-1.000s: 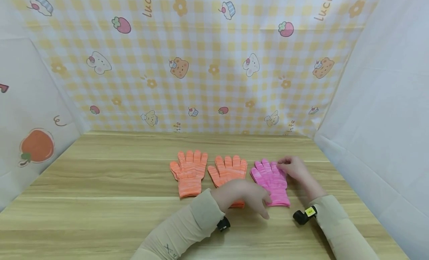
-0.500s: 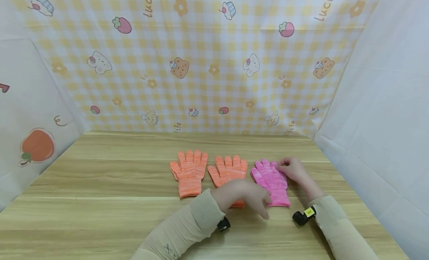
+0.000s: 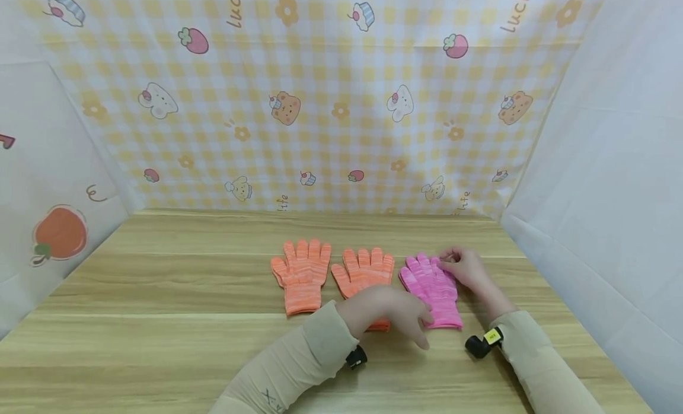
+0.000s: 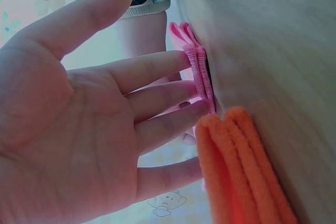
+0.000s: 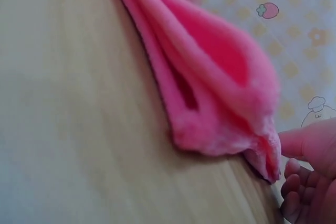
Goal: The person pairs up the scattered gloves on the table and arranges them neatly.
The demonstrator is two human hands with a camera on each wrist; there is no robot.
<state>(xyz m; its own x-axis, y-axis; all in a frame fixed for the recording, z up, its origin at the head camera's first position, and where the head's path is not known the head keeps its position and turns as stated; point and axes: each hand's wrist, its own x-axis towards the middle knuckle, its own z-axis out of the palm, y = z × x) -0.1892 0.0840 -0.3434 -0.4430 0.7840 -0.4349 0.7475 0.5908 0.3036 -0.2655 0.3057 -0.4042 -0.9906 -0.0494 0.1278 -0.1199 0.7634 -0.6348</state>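
On the wooden table a pink knit glove [image 3: 433, 288] lies flat, fingers pointing away from me. Its folded cuff shows two openings in the right wrist view. My left hand [image 3: 392, 307] reaches over the middle orange glove [image 3: 368, 268], and its straight fingers [image 4: 157, 69] meet the pink cuff [image 4: 199, 72]. My right hand [image 3: 468, 270] pinches the pink glove at its right outermost finger; in the right wrist view the other fingers [image 5: 294, 192] curl beside the tip. Most of the middle glove's palm is hidden under the left hand.
Another orange glove [image 3: 305, 277] lies flat at the left end of the row. A yellow checked cloth [image 3: 331, 147] hangs behind the table [image 3: 160, 343], with white cloth [image 3: 613, 165] along the right side. Each wrist carries a small black camera [image 3: 356, 357].
My right hand shifts very slightly at the pink glove's fingertips. The left hand and all the gloves stay in place.
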